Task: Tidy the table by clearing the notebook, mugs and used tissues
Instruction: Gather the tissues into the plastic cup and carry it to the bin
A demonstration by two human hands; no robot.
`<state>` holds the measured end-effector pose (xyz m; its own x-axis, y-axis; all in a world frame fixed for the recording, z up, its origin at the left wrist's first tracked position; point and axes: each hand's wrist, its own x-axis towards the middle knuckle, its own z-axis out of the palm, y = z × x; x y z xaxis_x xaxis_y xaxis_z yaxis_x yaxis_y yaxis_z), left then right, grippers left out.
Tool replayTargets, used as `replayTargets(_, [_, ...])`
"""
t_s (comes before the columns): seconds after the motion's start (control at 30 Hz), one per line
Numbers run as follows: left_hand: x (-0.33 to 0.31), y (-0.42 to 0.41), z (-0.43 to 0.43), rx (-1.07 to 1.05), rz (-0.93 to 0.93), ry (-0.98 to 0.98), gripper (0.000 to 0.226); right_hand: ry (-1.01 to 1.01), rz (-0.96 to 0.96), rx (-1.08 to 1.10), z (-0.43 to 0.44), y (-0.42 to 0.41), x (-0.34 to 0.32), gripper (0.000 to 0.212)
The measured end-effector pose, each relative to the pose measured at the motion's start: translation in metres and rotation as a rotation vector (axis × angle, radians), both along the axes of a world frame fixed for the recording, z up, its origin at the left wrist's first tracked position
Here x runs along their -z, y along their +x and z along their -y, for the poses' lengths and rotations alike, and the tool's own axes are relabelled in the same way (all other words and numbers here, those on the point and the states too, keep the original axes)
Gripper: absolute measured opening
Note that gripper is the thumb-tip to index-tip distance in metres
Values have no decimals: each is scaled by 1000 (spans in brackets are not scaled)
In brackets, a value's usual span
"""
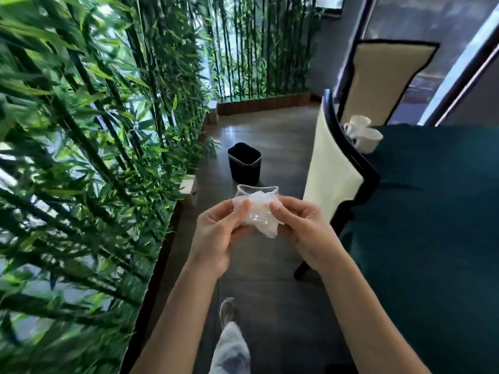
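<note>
The used tissues [261,211] are partly hidden by the fingers of both hands, and the clear cup [256,190] around them is hard to make out. One of the two mugs [363,134] is partly hidden by the other. The desk [432,211] is cut off at the right edge. The bamboo leaves [67,157] are blurred. The inside of the black bin [244,163] cannot be seen.
</note>
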<state>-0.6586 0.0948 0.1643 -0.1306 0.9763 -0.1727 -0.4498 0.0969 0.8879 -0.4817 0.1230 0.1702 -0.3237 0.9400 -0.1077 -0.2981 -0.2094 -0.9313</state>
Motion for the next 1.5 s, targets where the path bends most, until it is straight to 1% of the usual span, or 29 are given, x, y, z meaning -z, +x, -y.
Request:
replayTargets(0.2, [-8,-83,-153,-41,27,-1,19,28,-65,-55,-155,-82,-4,44])
replayTargets(0.3, [-12,-111,-225,-9,29,-3,15,10,-79,-5,-226,-111,-8,38])
replayTargets(0.37, [-13,-120,-268,14,22,-1,15,-15,-88,46,-265,-121,-10,41])
replayTargets(0.47, [-6,-128,-333,47,13,15,22,-60,-95,118,-328,-125,-5,44])
replayTargets(0.67, [30,-132,-461,57,15,-47,23,-72,14,186,-460,-124,39,37])
replayTargets(0.83, [77,-127,-601,1,-10,-154,23,-72,121,178,-599,-121,87,24])
replayTargets(0.97, [127,-131,-723,-48,-45,-292,22,-181,192,174,-723,-126,133,21])
replayTargets(1.07, [171,-133,-799,-55,-108,-372,16,-283,275,192,-797,-135,173,23])
replayTargets(1.17, [225,-138,-856,-90,-127,-477,14,-376,342,161,-854,-144,226,16])
replayTargets(1.2, [248,-142,-876,-87,-119,-505,11,-406,353,146,-873,-148,248,14])
replayTargets(1.23, [273,-146,-895,-83,-121,-535,9,-433,363,124,-890,-152,271,19])
replayTargets(1.3, [329,-153,-931,-85,-151,-607,13,-509,388,129,-921,-162,325,34])
replayTargets(1.33, [352,-155,-945,-84,-170,-642,13,-544,401,146,-934,-165,348,37])
replayTargets(1.43, [438,-161,-992,-37,-246,-738,13,-640,454,183,-972,-179,437,31])
replayTargets(1.5, [491,-164,-1018,18,-339,-767,21,-699,508,212,-996,-186,490,28])
